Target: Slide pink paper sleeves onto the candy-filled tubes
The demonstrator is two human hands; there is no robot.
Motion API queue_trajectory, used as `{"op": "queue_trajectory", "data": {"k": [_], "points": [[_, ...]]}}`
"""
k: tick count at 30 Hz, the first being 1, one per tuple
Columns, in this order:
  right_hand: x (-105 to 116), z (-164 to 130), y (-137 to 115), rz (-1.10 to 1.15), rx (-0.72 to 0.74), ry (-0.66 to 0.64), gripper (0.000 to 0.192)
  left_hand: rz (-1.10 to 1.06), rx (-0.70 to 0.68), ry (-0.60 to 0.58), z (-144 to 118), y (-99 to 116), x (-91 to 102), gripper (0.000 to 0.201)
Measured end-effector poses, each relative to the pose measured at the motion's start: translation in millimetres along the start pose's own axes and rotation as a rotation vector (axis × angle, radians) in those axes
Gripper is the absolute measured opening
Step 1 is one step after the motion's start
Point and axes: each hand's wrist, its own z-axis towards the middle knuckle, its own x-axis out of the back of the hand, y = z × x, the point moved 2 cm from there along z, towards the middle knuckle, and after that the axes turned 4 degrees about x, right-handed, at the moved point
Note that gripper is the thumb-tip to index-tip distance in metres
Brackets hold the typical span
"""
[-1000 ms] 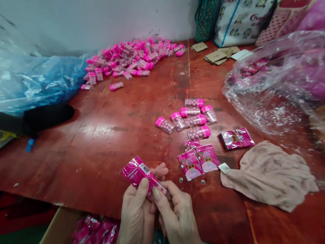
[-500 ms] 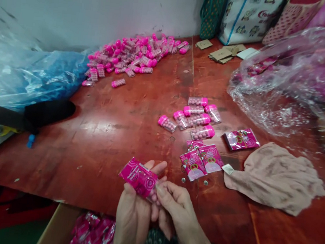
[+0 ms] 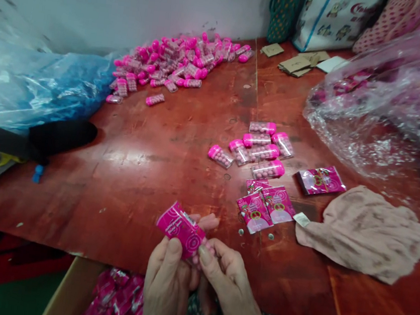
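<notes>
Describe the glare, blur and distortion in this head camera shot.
Head view: soft glare streaks the red table left of centre; the clear plastic bag at right glints with highlights; edges bow from the wide lens, stretching the blue bag; the pink packet in the left hand and right hand stays fairly sharp; the far pile of pink tubes is softer.

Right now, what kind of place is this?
Probably a small home packing workshop: a heap of candy tubes on a worn table, pink sleeves beside them, and hands sliding one tube into a sleeve.
</notes>
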Motion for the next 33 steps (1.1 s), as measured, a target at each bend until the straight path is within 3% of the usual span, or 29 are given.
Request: {"op": "queue_trajectory", "data": {"k": [6, 11, 25, 30, 33], "points": [[2.6, -2.9, -6.6, -0.477, 0.252, 0.091, 0.023, 0.025, -0.082, 0.089, -5.5, 3.5, -12.3, 0.023], [7.0, -6.6, 4.1, -0.728, 0.316, 0.15, 0.018, 0.013, -0.083, 0.086, 4.7, -5.5, -13.7, 0.02], [16.0, -6.8, -7.7, -0.535, 0.195, 0.173, 0.029, -0.01, 0.046, -0.118, 10.1, -16.8, -5.8, 0.031], [16.5, -5.3, -7.9, -0.525, 0.174, 0.036, 0.03, -0.072, 0.017, -0.084, 14.3, -13.8, 0.9, 0.032], [19.5, -10.1, 1.0, -0.583, 0.197, 0.066, 0.028, -0.032, 0.055, -0.057, 14.3, -14.2, 2.4, 0.027]]}}
